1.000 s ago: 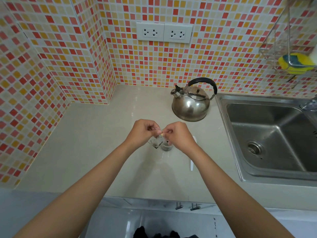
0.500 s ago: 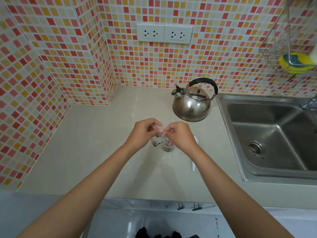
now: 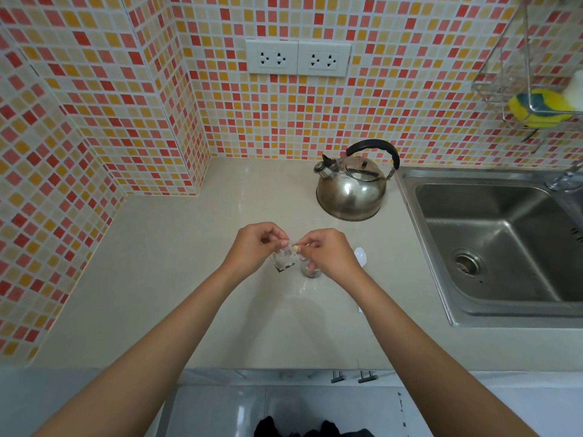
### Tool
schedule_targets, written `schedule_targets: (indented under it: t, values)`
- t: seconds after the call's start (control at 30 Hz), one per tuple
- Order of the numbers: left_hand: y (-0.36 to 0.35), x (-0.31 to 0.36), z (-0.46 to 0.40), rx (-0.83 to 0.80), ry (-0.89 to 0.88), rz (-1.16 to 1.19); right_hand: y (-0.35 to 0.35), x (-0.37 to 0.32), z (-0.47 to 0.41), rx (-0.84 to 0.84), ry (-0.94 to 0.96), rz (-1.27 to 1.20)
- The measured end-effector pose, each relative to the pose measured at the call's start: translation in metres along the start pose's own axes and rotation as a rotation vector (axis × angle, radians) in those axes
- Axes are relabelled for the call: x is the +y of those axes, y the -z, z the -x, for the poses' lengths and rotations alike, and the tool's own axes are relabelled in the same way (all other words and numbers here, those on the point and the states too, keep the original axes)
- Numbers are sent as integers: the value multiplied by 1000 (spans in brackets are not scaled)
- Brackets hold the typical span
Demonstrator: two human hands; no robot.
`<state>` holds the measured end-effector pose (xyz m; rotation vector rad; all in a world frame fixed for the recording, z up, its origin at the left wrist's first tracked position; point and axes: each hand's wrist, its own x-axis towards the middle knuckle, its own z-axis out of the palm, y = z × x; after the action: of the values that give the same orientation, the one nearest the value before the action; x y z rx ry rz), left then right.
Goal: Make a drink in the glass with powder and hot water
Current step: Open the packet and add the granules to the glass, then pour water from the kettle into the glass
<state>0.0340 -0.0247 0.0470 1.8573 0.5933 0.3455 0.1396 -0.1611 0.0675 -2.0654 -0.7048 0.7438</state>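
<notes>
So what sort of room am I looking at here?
Most likely a small home kitchen: a steel sink set into a beige counter, a metal kettle by the mosaic-tiled wall, and a sponge in a wire rack.

Small clear sachet (image 3: 285, 259) hangs in the air above the counter, dark powder gathered at its lower corner, top edge pinched. Just right of it the little glass (image 3: 310, 270) stands upright, partly hidden. Steel kettle (image 3: 351, 187) sits behind, black handle up.

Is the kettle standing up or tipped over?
Standing up. The kettle sits flat on the counter, black handle on top, with neither hand on it.
</notes>
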Motion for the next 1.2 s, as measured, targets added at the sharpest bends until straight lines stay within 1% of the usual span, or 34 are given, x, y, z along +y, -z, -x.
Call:
schedule_targets:
  t: [0.1, 0.17, 0.23, 0.33, 0.43, 0.5, 0.53, 0.7, 0.9, 1.0, 1.13, 1.2]
  values:
    - [0, -5, -2, -8, 12, -4, 0, 1, -1, 1, -12, -2]
    - [0, -10, -4, -9, 20, -24, -1, 0, -2, 45, -23, 25]
    - [4, -18, -8, -23, 37, -102, 2, -1, -1, 131, -32, 64]
    - [15, -35, -16, -63, 90, -214, 13, 0, -1, 233, -38, 39]
    - [22, -56, -28, -138, 145, -364, 26, 3, 3, 278, -52, -44]
    - [21, -67, -35, -179, 176, -474, 32, 7, 7, 297, -73, -58]
    - [20, -72, -37, -187, 187, -493, 34, 10, 9, 305, -86, -50]
    - [12, -94, -45, -203, 184, -508, 44, 30, 24, 351, -139, -40]
    - [6, -101, -48, -148, 140, -517, 56, 51, 31, 408, -168, -55]
    - [4, -102, -49, -131, 116, -547, 60, 56, 29, 410, -171, -61]
    - [4, -103, -51, -78, 137, -559, 66, 62, 22, 387, -167, -33]
    - [8, -100, -57, -51, 140, -529, 74, 64, 17, 374, -164, -20]
